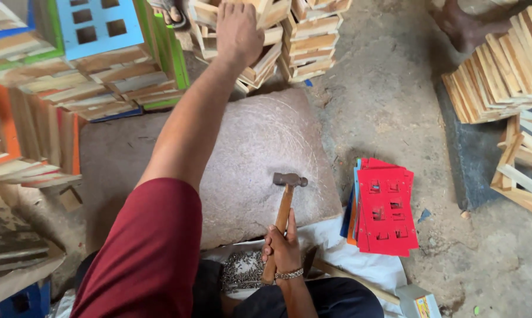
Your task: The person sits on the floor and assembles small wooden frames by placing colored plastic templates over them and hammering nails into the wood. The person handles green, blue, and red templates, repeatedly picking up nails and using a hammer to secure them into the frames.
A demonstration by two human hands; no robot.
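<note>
Hammer (283,206) in right hand (282,247) — red panels (385,206) beside stone slab (260,153).

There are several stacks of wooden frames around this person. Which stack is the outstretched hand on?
The left hand rests on the unpainted stack of wooden frames straight ahead, beyond the stone slab. The stacks at far left carry painted panels, and the right-side stacks lie untouched.

A rough, dusty concrete floor (390,100) carries everything. A flat worn stone slab (248,159) lies at the middle of it. Stacks of bare wooden frames (310,41) stand beyond the slab, a pile of red cut-out panels (387,206) lies to its right, and painted wooden pieces (89,70) crowd the left
</note>
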